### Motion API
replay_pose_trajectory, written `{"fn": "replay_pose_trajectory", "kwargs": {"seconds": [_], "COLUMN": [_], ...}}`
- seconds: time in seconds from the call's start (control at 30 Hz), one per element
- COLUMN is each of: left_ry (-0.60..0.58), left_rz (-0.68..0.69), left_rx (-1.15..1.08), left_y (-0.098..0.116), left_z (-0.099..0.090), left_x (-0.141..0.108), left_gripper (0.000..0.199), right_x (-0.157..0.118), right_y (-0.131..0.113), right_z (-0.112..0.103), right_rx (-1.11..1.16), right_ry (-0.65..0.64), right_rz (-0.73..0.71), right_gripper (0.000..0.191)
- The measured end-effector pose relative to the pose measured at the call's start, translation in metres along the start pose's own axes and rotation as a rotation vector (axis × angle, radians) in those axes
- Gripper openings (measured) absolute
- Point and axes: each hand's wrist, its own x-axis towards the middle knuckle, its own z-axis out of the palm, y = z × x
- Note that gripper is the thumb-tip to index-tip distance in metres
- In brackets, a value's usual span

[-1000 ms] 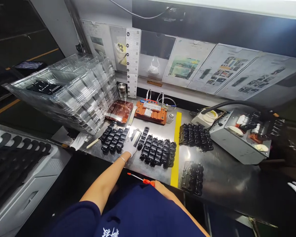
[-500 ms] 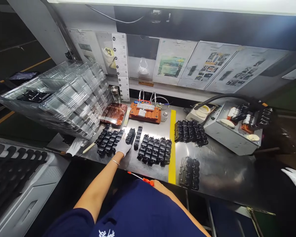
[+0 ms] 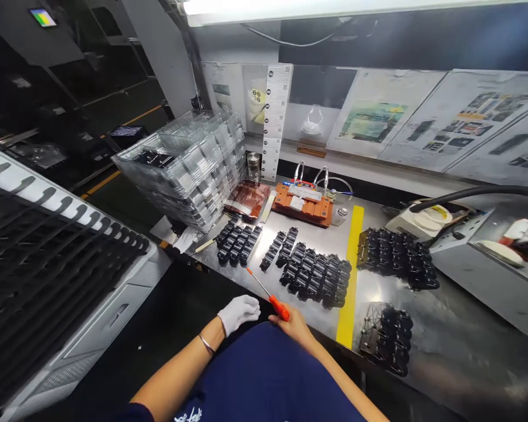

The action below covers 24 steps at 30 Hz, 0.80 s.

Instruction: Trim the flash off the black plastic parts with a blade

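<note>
Head view: the right hand [image 3: 293,326] had its fingers [image 3: 276,320] clenched round an orange-handled screwdriver [image 3: 278,308], which pointed toward 11 o'clock, while the white-gloved left hand [image 3: 238,313] gripped nothing, its fingers loosely released. Black moulded blocks [image 3: 314,278] lay in rows at 12 o'clock on the steel tabletop [image 3: 466,363], more at 1 o'clock; stacked clear trays [image 3: 187,170] stood at 11 o'clock.

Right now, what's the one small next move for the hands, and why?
Probably bring the gloved left hand onto the nearest black moulded parts to steady them: that hand holds nothing, and the orange-handled screwdriver in the bare right hand points toward those parts on the steel bench.
</note>
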Motion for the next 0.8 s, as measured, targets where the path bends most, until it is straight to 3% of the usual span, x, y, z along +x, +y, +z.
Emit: {"fn": "replay_pose_trajectory", "kwargs": {"seconds": [0.1,0.2,0.27,0.33,0.43,0.5,0.57,0.63,0.73,0.8], "left_ry": [-0.111,-0.241,-0.356,-0.4,-0.256,-0.174,-0.174,-0.271,-0.369,-0.384], "left_rz": [0.047,0.118,0.16,0.162,0.044,0.029,0.128,0.272,0.342,0.341], "left_rx": [-0.172,-0.3,-0.336,-0.294,-0.173,-0.083,0.028,0.104,0.1,0.096], "left_y": [-0.006,-0.006,-0.018,-0.041,-0.078,-0.086,-0.078,-0.061,-0.039,-0.034], "left_z": [0.003,-0.023,-0.066,-0.124,-0.205,-0.226,-0.212,-0.174,-0.117,-0.103], "left_x": [-0.014,-0.03,-0.051,-0.077,-0.1,-0.093,-0.069,-0.041,-0.013,-0.008], "left_gripper": [0.023,0.036,0.048,0.05,0.046,0.053,0.064,0.061,0.023,0.013], "right_x": [0.028,0.04,0.04,0.036,0.029,0.026,0.027,0.029,0.031,0.029], "right_y": [-0.032,-0.054,-0.063,-0.073,-0.092,-0.106,-0.118,-0.127,-0.132,-0.132], "right_z": [0.03,0.049,0.055,0.06,0.073,0.088,0.105,0.12,0.131,0.13], "right_rx": [0.021,-0.019,-0.029,-0.009,0.031,0.024,-0.002,-0.018,-0.028,-0.029], "right_ry": [-0.02,-0.077,-0.148,-0.186,-0.197,-0.199,-0.203,-0.189,-0.106,-0.061], "right_rz": [-0.077,-0.14,-0.155,-0.166,-0.192,-0.191,-0.18,-0.195,-0.237,-0.238], "right_gripper": [0.045,0.026,0.021,0.025,0.029,0.027,0.026,0.028,0.028,0.026]}}
